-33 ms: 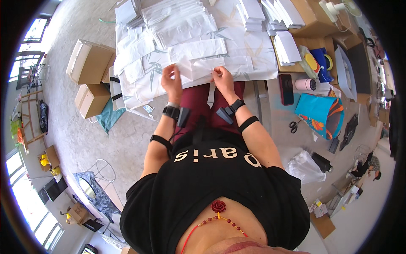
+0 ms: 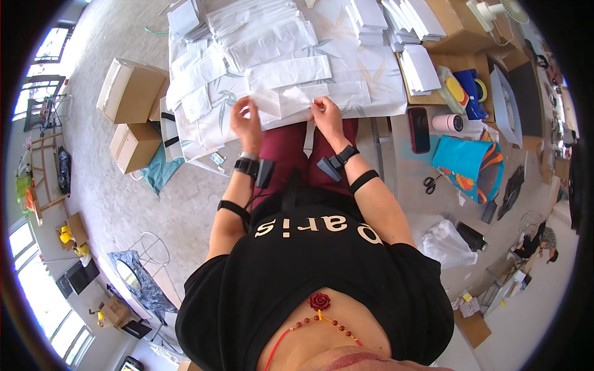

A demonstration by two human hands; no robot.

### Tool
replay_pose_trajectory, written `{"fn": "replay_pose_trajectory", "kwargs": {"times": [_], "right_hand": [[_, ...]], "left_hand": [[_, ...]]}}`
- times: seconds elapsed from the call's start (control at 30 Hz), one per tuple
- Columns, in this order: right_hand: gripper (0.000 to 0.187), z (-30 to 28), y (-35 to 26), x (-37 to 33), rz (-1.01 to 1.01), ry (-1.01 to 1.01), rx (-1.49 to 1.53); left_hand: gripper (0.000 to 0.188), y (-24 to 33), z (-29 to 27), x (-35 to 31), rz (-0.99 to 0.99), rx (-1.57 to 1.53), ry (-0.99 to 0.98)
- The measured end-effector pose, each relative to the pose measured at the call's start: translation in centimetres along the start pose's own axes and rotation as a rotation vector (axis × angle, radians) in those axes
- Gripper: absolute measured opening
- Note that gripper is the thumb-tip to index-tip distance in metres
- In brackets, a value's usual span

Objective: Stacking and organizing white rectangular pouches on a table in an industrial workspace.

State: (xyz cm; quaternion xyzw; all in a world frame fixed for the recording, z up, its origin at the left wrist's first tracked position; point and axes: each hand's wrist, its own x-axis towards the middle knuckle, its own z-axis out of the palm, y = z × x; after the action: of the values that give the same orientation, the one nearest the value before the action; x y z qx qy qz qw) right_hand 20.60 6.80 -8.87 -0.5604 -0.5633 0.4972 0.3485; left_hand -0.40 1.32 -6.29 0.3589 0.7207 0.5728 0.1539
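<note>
At the near edge of the table, my left hand (image 2: 247, 123) is closed in a pinch on the left side of a thin, translucent white sheet (image 2: 267, 102). Opposite it, my right hand (image 2: 328, 120) pinches the sheet's right end between thumb and fingers. The sheet has a fold standing up between my hands; whether it is a single layer or a bag I cannot tell. Just beyond lies a flat white folded piece (image 2: 289, 72) on the patterned tablecloth (image 2: 374, 77). Farther back are overlapping rows of similar white pieces (image 2: 266, 43).
White stacks (image 2: 419, 69) stand at the right, beside a phone (image 2: 419, 130), a pink cup (image 2: 447, 123), a blue bag (image 2: 459, 159) and scissors (image 2: 429, 184). Cardboard boxes (image 2: 127, 93) sit left of the table. A person (image 2: 544, 240) is far off at the right.
My left hand has shifted slightly left, and the fold of the sheet between my hands has spread wider. My right hand has barely moved.
</note>
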Motion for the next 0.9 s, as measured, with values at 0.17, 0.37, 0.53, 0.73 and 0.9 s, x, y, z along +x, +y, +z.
{"fn": "replay_pose_trajectory", "kwargs": {"times": [0.17, 0.37, 0.53, 0.73, 0.9], "right_hand": [[0.022, -0.9, -0.9, 0.1, 0.105, -0.034, 0.001], [0.029, -1.1, -2.6, 0.6, 0.212, -0.039, -0.118], [0.021, -1.4, -1.6, 0.9, 0.172, -0.007, -0.129], [0.016, -1.6, -1.5, 0.7, 0.121, -0.01, -0.104], [0.015, -2.4, -1.7, 0.7, 0.094, 0.039, -0.128]], "left_hand": [[0.016, -4.7, -5.6, 0.3, -0.054, 0.156, 0.127], [0.025, -5.1, -6.6, -0.4, -0.012, 0.325, 0.073], [0.033, -2.5, -4.6, -1.1, 0.177, 0.468, -0.083], [0.026, -2.6, -3.2, -0.5, 0.082, 0.373, -0.095], [0.024, -2.8, -1.9, 0.5, 0.011, 0.241, -0.035]]}}
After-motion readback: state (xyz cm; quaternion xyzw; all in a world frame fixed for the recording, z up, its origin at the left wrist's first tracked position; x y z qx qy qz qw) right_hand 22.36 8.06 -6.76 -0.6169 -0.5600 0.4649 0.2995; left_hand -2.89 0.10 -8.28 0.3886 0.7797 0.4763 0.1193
